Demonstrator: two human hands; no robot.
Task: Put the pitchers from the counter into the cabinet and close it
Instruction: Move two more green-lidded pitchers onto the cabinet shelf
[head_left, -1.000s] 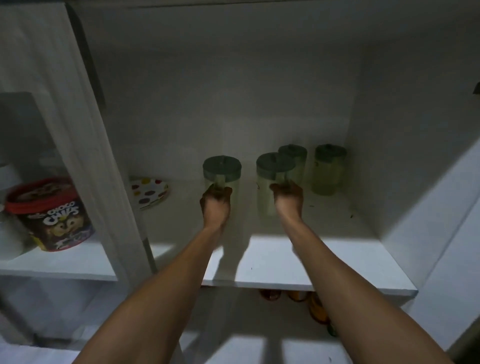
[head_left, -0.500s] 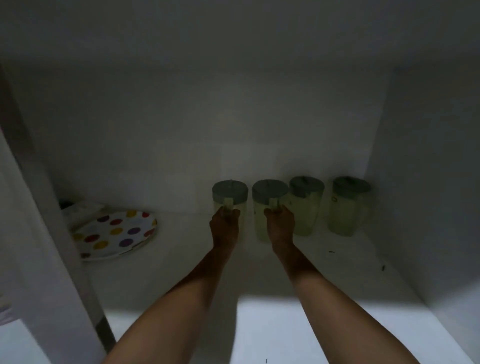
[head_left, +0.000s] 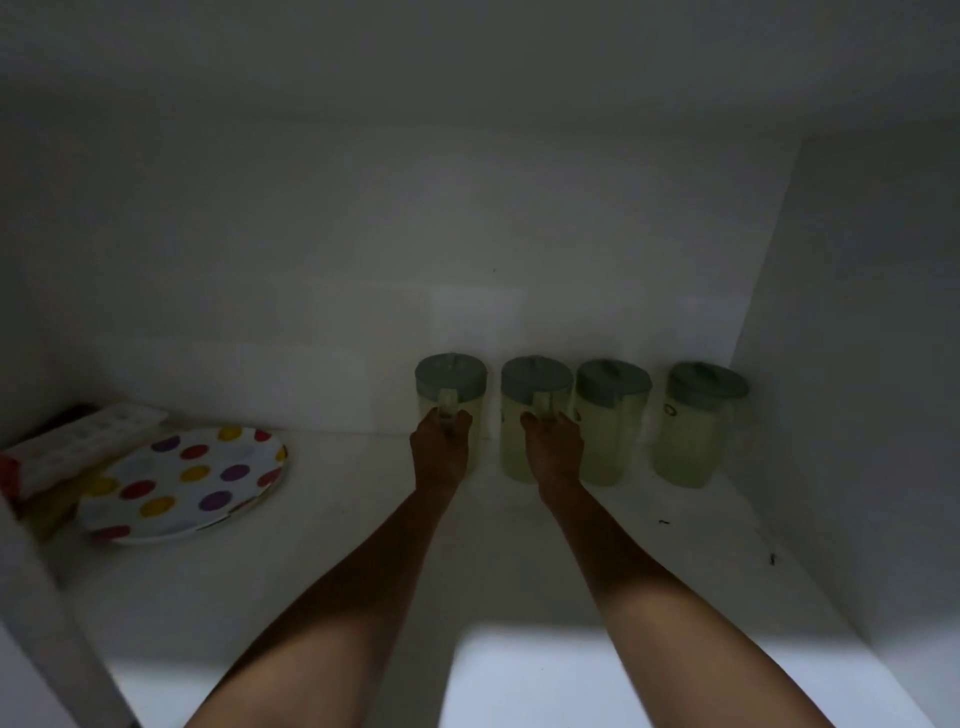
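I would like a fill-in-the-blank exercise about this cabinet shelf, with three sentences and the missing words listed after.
1. A row of ____ pale translucent plastic pitchers with green lids stands at the back of the white cabinet shelf.
2. The left hand and the right hand each grip one pitcher by its ____.
3. The round white plate with coloured dots lies to the ____ of the pitchers.

Missing words: four; handle; left

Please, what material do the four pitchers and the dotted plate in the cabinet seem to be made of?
Pitchers: probably translucent pale-green plastic, since the bodies look cloudy; lids opaque matte green plastic. Dotted plate: smooth and white with printed dots, perhaps melamine or ceramic; the dim light leaves this open.
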